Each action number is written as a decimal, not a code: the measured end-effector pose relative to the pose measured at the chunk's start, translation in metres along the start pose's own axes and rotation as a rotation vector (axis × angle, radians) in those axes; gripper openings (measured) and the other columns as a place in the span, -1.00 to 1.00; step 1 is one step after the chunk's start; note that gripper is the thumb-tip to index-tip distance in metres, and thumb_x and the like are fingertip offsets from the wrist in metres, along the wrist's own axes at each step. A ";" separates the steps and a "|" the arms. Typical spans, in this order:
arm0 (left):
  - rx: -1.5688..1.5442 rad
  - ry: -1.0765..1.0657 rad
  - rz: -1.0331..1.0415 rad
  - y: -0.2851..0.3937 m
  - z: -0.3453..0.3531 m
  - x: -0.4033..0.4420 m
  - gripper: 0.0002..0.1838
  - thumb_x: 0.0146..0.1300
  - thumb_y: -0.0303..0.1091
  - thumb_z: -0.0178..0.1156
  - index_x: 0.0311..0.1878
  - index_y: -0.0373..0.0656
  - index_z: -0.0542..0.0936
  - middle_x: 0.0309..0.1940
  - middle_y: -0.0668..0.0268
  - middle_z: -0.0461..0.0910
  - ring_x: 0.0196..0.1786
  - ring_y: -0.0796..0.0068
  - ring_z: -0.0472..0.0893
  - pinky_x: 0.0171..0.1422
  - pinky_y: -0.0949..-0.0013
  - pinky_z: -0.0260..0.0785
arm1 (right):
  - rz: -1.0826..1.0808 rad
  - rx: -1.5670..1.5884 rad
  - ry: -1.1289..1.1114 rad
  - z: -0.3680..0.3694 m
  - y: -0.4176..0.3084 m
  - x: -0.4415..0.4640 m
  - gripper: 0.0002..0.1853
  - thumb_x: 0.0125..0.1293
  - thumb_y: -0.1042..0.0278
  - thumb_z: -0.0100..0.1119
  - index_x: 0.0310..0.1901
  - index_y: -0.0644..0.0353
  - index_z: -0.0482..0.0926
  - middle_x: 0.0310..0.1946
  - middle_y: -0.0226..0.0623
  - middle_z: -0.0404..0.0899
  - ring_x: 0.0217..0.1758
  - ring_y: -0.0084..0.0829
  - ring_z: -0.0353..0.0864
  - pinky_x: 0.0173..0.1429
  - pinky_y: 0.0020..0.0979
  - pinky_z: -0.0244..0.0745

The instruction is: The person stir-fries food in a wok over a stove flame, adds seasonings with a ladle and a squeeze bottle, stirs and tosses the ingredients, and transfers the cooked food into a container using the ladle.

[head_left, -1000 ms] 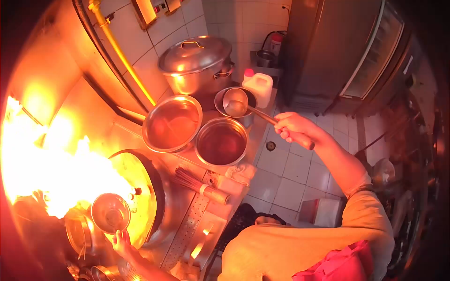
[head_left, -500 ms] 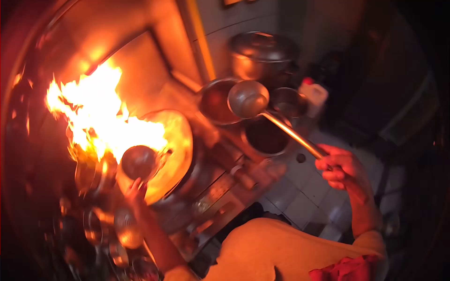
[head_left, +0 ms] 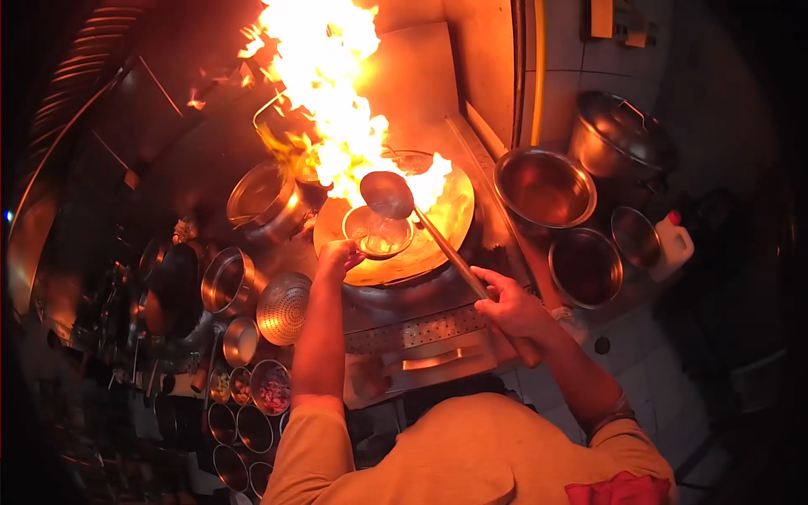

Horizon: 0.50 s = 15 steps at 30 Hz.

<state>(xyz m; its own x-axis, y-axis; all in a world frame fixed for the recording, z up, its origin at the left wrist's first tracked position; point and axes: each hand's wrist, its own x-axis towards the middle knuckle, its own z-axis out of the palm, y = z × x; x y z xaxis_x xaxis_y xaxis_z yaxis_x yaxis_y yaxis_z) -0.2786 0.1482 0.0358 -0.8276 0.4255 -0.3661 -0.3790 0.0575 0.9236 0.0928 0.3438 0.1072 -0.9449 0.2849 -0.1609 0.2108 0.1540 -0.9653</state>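
My left hand (head_left: pixel 340 256) is closed on the near-left rim of a metal bowl (head_left: pixel 383 250). That bowl is held over a big round wok (head_left: pixel 459 220), lit orange. In my right hand (head_left: pixel 511 305) is a long-handled ladle (head_left: pixel 388 195), gripped partway along its handle. The ladle's cup is just above the far edge of the bowl; I cannot tell if they touch. Tall flames (head_left: pixel 332 101) rise from the wok right behind the ladle and hide part of the wok's far side.
To the right stand a wide metal basin (head_left: pixel 545 187), a dark pot (head_left: pixel 587 268), a lidded stockpot (head_left: pixel 621 135) and a white jug (head_left: pixel 675 246). At left are a pot (head_left: pixel 257 195), a perforated strainer (head_left: pixel 284 309) and several small containers, one with chopped food (head_left: pixel 274 390).
The ladle has swung from the right side, over the pots, to above the bowl at the wok. My view has turned, so the wok and flames appear nearer the middle.
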 end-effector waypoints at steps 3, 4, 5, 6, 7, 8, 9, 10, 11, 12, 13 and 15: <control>0.356 0.169 0.182 0.005 -0.005 0.014 -0.86 0.14 -0.46 0.32 -0.28 -0.35 0.64 -0.40 0.10 0.67 -0.41 0.28 0.71 -0.32 0.32 0.68 | -0.196 -0.354 0.120 -0.007 -0.001 -0.002 -0.27 0.30 0.47 0.15 0.53 0.21 0.21 0.04 -0.06 0.66 -0.07 -0.11 0.70 0.08 -0.20 0.59; 0.625 0.255 0.341 0.010 -0.003 0.013 -0.87 0.13 -0.45 0.32 -0.30 -0.33 0.65 -0.43 0.10 0.67 -0.44 0.28 0.71 -0.33 0.27 0.65 | -0.271 -0.436 0.158 -0.014 0.005 -0.001 -0.26 0.29 0.47 0.14 0.53 0.19 0.20 0.07 -0.06 0.64 -0.04 -0.07 0.69 0.11 -0.18 0.58; 0.892 0.340 0.497 0.013 0.000 0.012 -0.88 0.11 -0.44 0.32 -0.33 -0.31 0.65 -0.47 0.10 0.67 -0.47 0.28 0.71 -0.34 0.23 0.63 | -0.345 -0.520 0.194 -0.023 0.014 0.000 -0.25 0.28 0.47 0.13 0.53 0.17 0.20 0.10 -0.05 0.63 0.00 -0.04 0.68 0.14 -0.16 0.56; 1.161 0.422 0.644 0.013 0.004 0.008 -0.88 0.10 -0.43 0.32 -0.35 -0.29 0.66 -0.50 0.11 0.67 -0.50 0.28 0.71 -0.35 0.18 0.61 | -0.413 -0.601 0.224 -0.029 0.021 -0.001 -0.25 0.28 0.47 0.12 0.54 0.15 0.20 0.13 -0.04 0.62 0.03 0.00 0.67 0.17 -0.14 0.55; 1.179 0.499 0.802 0.012 0.007 0.006 -0.85 0.04 -0.37 0.35 -0.42 -0.27 0.66 -0.50 0.07 0.68 -0.40 0.20 0.75 -0.28 0.06 0.55 | -0.239 -0.566 0.162 -0.036 -0.002 -0.014 -0.24 0.28 0.47 0.12 0.55 0.10 0.19 0.12 -0.04 0.61 0.04 -0.01 0.66 0.16 -0.13 0.56; 1.179 0.490 0.847 0.009 0.001 0.015 -0.85 0.09 -0.38 0.31 -0.31 -0.25 0.67 -0.36 0.02 0.71 -0.27 0.01 0.75 -0.18 0.03 0.57 | -0.233 -0.607 0.155 -0.042 -0.005 -0.017 -0.24 0.27 0.48 0.12 0.55 0.09 0.20 0.02 -0.03 0.62 -0.01 -0.01 0.67 0.11 -0.12 0.58; 1.219 0.540 0.932 0.020 0.009 0.003 -0.85 0.13 -0.40 0.27 -0.25 -0.25 0.66 -0.28 0.01 0.72 -0.22 -0.02 0.74 -0.14 0.01 0.58 | -0.222 -0.704 0.141 -0.049 -0.003 -0.014 -0.24 0.27 0.48 0.12 0.55 0.08 0.20 -0.05 -0.04 0.61 -0.06 -0.02 0.67 0.07 -0.11 0.59; 1.260 0.590 1.015 0.033 0.019 -0.014 -0.84 0.18 -0.43 0.23 -0.18 -0.25 0.65 -0.19 0.00 0.72 -0.17 -0.06 0.74 -0.10 -0.02 0.58 | -0.209 -0.801 0.126 -0.055 0.000 -0.012 -0.24 0.28 0.48 0.12 0.55 0.07 0.20 -0.12 -0.05 0.60 -0.10 -0.04 0.67 0.04 -0.10 0.59; 1.267 0.630 1.052 0.041 0.025 -0.020 -0.84 0.20 -0.45 0.21 -0.16 -0.25 0.64 -0.15 -0.01 0.71 -0.17 -0.09 0.73 -0.09 -0.04 0.58 | -0.219 -0.837 0.118 -0.060 0.000 -0.008 -0.24 0.28 0.48 0.11 0.55 0.06 0.20 -0.15 -0.05 0.58 -0.12 -0.04 0.67 0.03 -0.10 0.60; 1.274 0.670 1.083 0.046 0.032 -0.023 -0.84 0.22 -0.46 0.18 -0.14 -0.26 0.62 -0.10 -0.02 0.70 -0.17 -0.12 0.72 -0.09 -0.06 0.58 | -0.227 -0.872 0.105 -0.064 0.001 -0.005 -0.23 0.28 0.48 0.11 0.55 0.05 0.20 -0.18 -0.05 0.57 -0.13 -0.05 0.67 0.02 -0.10 0.60; 1.283 0.712 1.110 0.048 0.035 -0.024 -0.84 0.25 -0.48 0.15 -0.12 -0.27 0.61 -0.06 -0.02 0.69 -0.17 -0.15 0.71 -0.08 -0.08 0.58 | -0.236 -0.908 0.087 -0.066 0.002 -0.002 -0.23 0.28 0.48 0.11 0.55 0.04 0.20 -0.21 -0.06 0.56 -0.15 -0.06 0.67 0.01 -0.10 0.61; 1.409 0.653 1.118 0.041 0.052 -0.028 -0.85 0.26 -0.49 0.14 -0.15 -0.29 0.60 -0.02 -0.04 0.68 -0.17 -0.18 0.70 -0.08 -0.09 0.58 | -0.204 -0.948 0.057 -0.067 -0.005 0.007 -0.23 0.28 0.47 0.11 0.56 0.05 0.19 -0.20 -0.07 0.56 -0.14 -0.05 0.67 0.04 -0.11 0.61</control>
<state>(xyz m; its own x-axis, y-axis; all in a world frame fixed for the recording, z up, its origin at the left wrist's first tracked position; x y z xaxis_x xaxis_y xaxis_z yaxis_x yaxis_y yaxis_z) -0.2493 0.1851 0.0901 -0.5522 0.4452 0.7049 0.6436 0.7650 0.0210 0.1017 0.4081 0.1243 -0.9773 0.2102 0.0257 0.1822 0.8967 -0.4035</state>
